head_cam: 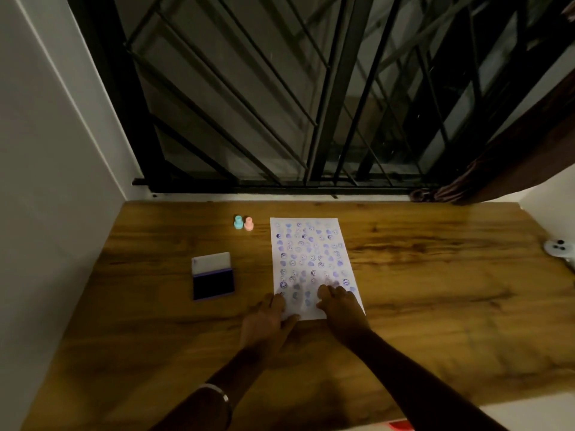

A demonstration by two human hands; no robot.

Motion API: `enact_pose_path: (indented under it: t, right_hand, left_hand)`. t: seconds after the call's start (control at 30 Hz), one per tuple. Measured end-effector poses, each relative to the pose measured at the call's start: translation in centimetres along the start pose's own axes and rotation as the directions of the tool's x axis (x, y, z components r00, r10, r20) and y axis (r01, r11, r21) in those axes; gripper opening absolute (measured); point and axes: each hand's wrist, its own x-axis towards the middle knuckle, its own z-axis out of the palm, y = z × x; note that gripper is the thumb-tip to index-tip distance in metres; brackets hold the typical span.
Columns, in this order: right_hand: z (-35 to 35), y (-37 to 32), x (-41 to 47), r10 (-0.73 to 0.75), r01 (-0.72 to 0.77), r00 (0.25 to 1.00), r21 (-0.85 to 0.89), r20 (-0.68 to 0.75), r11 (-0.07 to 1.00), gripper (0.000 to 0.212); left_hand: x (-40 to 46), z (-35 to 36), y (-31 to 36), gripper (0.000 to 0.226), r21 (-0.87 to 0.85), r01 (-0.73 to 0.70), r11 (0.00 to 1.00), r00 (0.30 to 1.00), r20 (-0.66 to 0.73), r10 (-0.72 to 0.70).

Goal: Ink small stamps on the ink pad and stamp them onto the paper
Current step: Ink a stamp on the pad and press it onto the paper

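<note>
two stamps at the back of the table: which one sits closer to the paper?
The pink stamp. It stands right of the teal stamp, on the side facing the paper; the teal one is farther left. Neither touches the sheet.

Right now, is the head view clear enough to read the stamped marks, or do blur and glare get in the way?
Head view: dim; marks on the paper show but look soft, smeared near the left hand and right hand; glare only on the table far right; wide-angle bending at edges.
</note>
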Motion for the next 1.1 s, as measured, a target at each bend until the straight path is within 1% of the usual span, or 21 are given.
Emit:
enact_pose_path:
  t: [0.13,0.4,0.6,0.77,0.93,1.03,1.1]
  right_hand:
    - [0.4,0.0,0.3,-0.043,0.043,0.999,-0.006,0.002,0.999,0.024]
    - [0.7,0.5,1.2,-0.124,0.130,0.990,-0.090,0.072,0.987,0.039]
    - [1.1,0.9,1.4,-0.155,0.156,0.988,-0.082,0.020,0.984,0.036]
    - [1.0,0.8,1.4,-0.185,0.185,0.983,-0.053,-0.005,0.981,0.034]
    - [0.2,0.9,1.1,-0.208,0.208,0.978,-0.083,0.003,0.975,0.032]
    - [-0.2,0.9,1.4,-0.213,0.218,0.975,-0.111,0.060,0.970,0.032]
    - [-0.5,0.9,1.5,-0.212,0.219,0.975,-0.143,0.061,0.965,0.032]
  left_hand:
    - [0.0,0.2,0.0,0.042,-0.006,0.002,1.000,1.000,-0.007,-0.002]
    - [-0.1,0.8,-0.1,0.040,0.032,0.001,0.999,0.999,-0.034,0.000]
    - [0.0,0.7,0.0,0.038,0.069,-0.010,0.998,0.999,-0.035,0.012]
    - [-0.1,0.5,0.1,0.041,0.045,-0.012,0.999,1.000,-0.008,0.012]
    - [-0.1,0.2,0.4,0.047,0.051,-0.014,0.999,1.000,0.025,0.013]
    - [-0.1,-0.2,0.4,0.047,0.049,0.002,0.999,0.999,0.036,-0.004]
    - [-0.1,-0.3,0.4,0.049,0.035,0.027,0.999,0.998,0.049,-0.029]
